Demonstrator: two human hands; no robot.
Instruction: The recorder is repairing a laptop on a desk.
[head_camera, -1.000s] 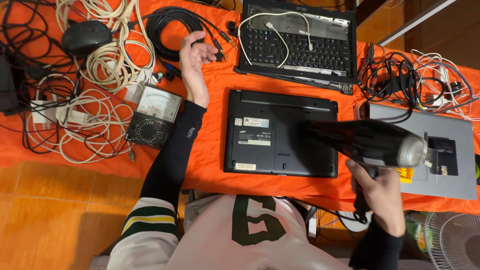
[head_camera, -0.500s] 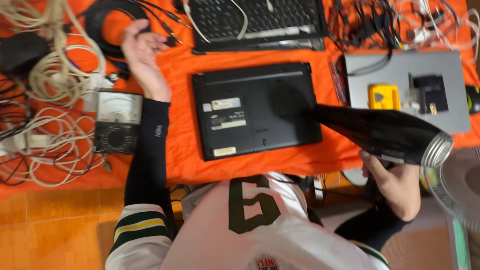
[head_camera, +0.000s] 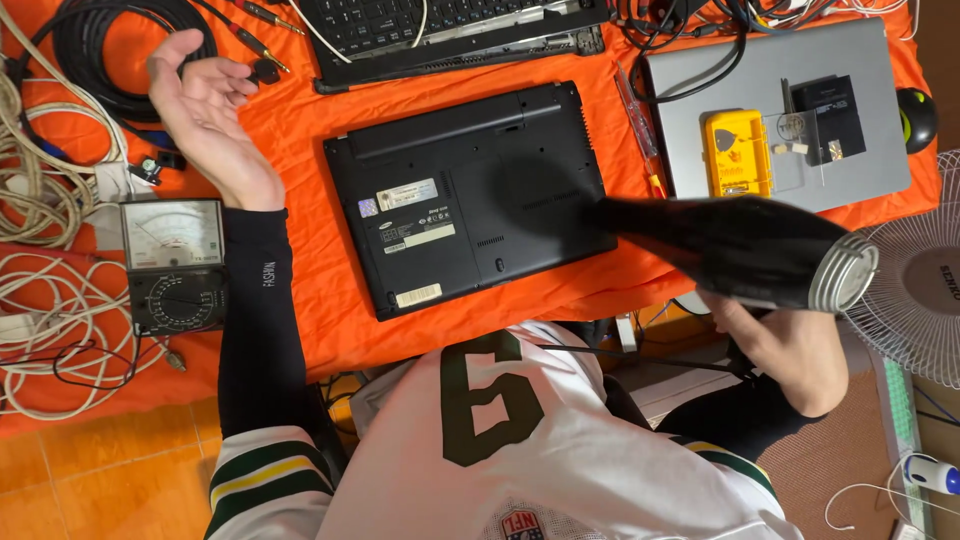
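Note:
A black laptop (head_camera: 460, 190) lies upside down on the orange cloth (head_camera: 300, 150), its bottom panel facing up. My right hand (head_camera: 775, 340) grips the handle of a black hair dryer (head_camera: 730, 250), whose nozzle points at the laptop's right edge. My left hand (head_camera: 205, 110) rests palm up on the cloth to the left of the laptop, fingers apart and holding nothing. A small black part lies just beyond its fingertips.
An analog multimeter (head_camera: 173, 265) sits left of my forearm among white cables (head_camera: 50, 300) and black cables (head_camera: 110, 50). An open laptop keyboard (head_camera: 440, 25) lies at the top. A grey laptop (head_camera: 780, 110) carries a yellow tool. A fan (head_camera: 915, 290) stands at the right.
The view has shifted right and closer. The hair dryer has swung so its nozzle now reaches the laptop's right edge. My left hand stays palm up in place.

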